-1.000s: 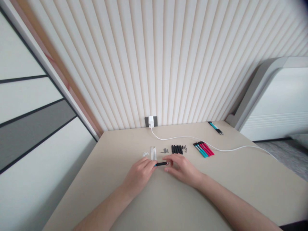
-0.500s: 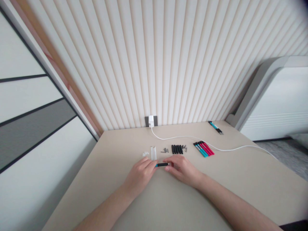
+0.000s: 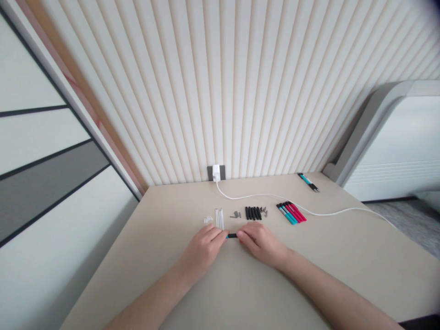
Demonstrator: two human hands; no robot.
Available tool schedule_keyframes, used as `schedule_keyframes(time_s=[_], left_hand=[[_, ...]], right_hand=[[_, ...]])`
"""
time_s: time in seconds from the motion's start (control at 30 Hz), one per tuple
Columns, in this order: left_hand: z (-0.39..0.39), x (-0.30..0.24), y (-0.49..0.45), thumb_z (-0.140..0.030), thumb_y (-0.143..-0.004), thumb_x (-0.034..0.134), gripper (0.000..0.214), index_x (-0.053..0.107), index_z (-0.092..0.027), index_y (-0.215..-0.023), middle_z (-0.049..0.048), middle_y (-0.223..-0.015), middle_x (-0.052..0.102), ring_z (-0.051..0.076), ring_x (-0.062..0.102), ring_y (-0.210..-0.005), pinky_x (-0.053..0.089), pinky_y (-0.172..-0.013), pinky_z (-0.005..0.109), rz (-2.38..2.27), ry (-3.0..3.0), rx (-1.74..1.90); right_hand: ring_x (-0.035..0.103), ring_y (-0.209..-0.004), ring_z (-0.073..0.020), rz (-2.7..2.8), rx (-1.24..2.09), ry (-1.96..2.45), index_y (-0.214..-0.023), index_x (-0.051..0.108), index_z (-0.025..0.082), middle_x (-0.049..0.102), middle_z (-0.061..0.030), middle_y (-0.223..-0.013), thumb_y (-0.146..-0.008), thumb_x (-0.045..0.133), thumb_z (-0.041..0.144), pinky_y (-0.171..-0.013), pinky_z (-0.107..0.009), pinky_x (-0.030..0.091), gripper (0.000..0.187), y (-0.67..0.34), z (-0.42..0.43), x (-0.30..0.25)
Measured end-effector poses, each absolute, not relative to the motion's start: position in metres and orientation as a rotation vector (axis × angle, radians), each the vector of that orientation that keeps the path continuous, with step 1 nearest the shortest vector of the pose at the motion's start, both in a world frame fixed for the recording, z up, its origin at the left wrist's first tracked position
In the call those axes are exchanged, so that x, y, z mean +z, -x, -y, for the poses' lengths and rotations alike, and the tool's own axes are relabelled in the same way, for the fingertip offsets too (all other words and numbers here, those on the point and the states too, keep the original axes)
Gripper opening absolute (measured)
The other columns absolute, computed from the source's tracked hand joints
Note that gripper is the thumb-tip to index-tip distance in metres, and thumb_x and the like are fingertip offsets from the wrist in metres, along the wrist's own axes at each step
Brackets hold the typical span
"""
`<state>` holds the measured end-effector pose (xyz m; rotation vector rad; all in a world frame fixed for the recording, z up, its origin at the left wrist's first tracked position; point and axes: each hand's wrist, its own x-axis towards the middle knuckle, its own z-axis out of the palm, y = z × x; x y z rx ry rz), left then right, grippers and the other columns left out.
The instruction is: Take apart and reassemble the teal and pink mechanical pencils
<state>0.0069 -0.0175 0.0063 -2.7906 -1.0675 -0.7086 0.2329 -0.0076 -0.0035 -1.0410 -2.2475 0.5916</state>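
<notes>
The left hand [image 3: 202, 251] and the right hand [image 3: 261, 245] are resting low over the table [image 3: 275, 286], closing in from either side on a short black pen [image 3: 233, 235] lying crosswise between them. The left fingers [image 3: 217, 235] are pinching the pen's end with the teal band, and the right fingers [image 3: 242, 237] are narrowly closed around its other end, so only a short stretch of the black barrel is showing.

Taking 12 o'clock as straight ahead from the pen, a few small white pieces [image 3: 208, 220] are lying at about 11 o'clock, beside a group of thin white tubes [image 3: 219, 219]. Small grey metal parts [image 3: 235, 214] are sitting at 12 o'clock, and a neat row of black barrels [image 3: 252, 213] is lying at about 1 o'clock, with more metal bits [image 3: 264, 211] just beside it. Red and teal pens [image 3: 290, 213] are lined up at about 2 o'clock. One more teal pen [image 3: 308, 182] is lying near the far edge, and a white cable [image 3: 275, 198] is running across the table from a wall charger [image 3: 216, 173].
</notes>
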Motion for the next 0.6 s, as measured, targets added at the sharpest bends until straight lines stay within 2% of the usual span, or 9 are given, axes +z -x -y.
schedule_keyframes(time_s=[0.07,0.13,0.2,0.3,0.4,0.5,0.6], left_hand=[[0.0163,0.0062,-0.0058,-0.017,-0.098,0.046,0.020,0.064,-0.014,-0.107,0.0050,-0.085,0.064,0.020,0.060,-0.084,0.055,-0.078,0.036,1.087,2.778,-0.713],[0.0161,0.0069,-0.0052,-0.018,-0.099,0.045,0.021,0.064,-0.014,-0.106,0.0049,-0.084,0.065,0.020,0.060,-0.083,0.055,-0.077,0.036,1.086,2.780,-0.726],[0.0170,0.0086,-0.0055,-0.019,-0.099,0.044,0.022,0.064,-0.014,-0.107,0.0048,-0.084,0.065,0.019,0.060,-0.082,0.055,-0.076,0.034,1.060,2.788,-0.747],[0.0191,0.0114,-0.0064,-0.018,-0.099,0.044,0.022,0.064,-0.014,-0.109,0.0043,-0.083,0.066,0.018,0.060,-0.080,0.055,-0.074,0.033,1.007,2.780,-0.768],[0.0196,0.0121,-0.0068,-0.016,-0.098,0.046,0.021,0.064,-0.015,-0.109,0.0039,-0.082,0.066,0.018,0.060,-0.080,0.054,-0.073,0.033,0.990,2.765,-0.747],[0.0182,0.0094,-0.0063,-0.018,-0.097,0.048,0.018,0.065,-0.015,-0.103,0.0041,-0.082,0.065,0.019,0.061,-0.081,0.054,-0.074,0.034,1.041,2.759,-0.717],[0.0169,0.0059,-0.0057,-0.018,-0.097,0.049,0.017,0.064,-0.016,-0.103,0.0047,-0.084,0.066,0.020,0.062,-0.083,0.055,-0.075,0.034,1.099,2.765,-0.710]], right_hand=[[0.060,-0.077,-0.0166,2.219,0.577,0.985,-0.103,0.066,0.019,0.069,-0.0049,-0.087,-0.096,0.053,0.036,-0.074,-0.028,0.044,0.022,-0.2343,0.0063,-0.0026],[0.061,-0.082,-0.0176,2.215,0.535,0.947,-0.108,0.065,0.020,0.070,-0.0054,-0.090,-0.095,0.055,0.034,-0.077,-0.029,0.044,0.021,-0.2355,0.0053,-0.0018],[0.060,-0.079,-0.0179,2.234,0.478,0.941,-0.095,0.067,0.019,0.069,-0.0050,-0.082,-0.097,0.050,0.031,-0.076,-0.030,0.043,0.021,-0.2355,0.0055,-0.0013],[0.056,-0.065,-0.0159,2.294,0.489,0.974,-0.071,0.063,0.019,0.063,-0.0024,-0.063,-0.100,0.042,0.029,-0.071,-0.030,0.041,0.037,-0.2334,0.0077,-0.0007],[0.052,-0.056,-0.0136,2.330,0.593,1.014,-0.063,0.058,0.019,0.057,-0.0005,-0.054,-0.103,0.033,0.028,-0.066,-0.028,0.040,0.049,-0.2313,0.0093,-0.0008],[0.058,-0.067,-0.0157,2.290,0.565,1.011,-0.080,0.067,0.018,0.066,-0.0038,-0.070,-0.102,0.040,0.034,-0.069,-0.028,0.043,0.038,-0.2323,0.0076,-0.0015],[0.061,-0.080,-0.0188,2.272,0.487,0.943,-0.103,0.067,0.020,0.070,-0.0058,-0.087,-0.098,0.050,0.036,-0.076,-0.031,0.044,0.024,-0.2352,0.0049,-0.0021]])
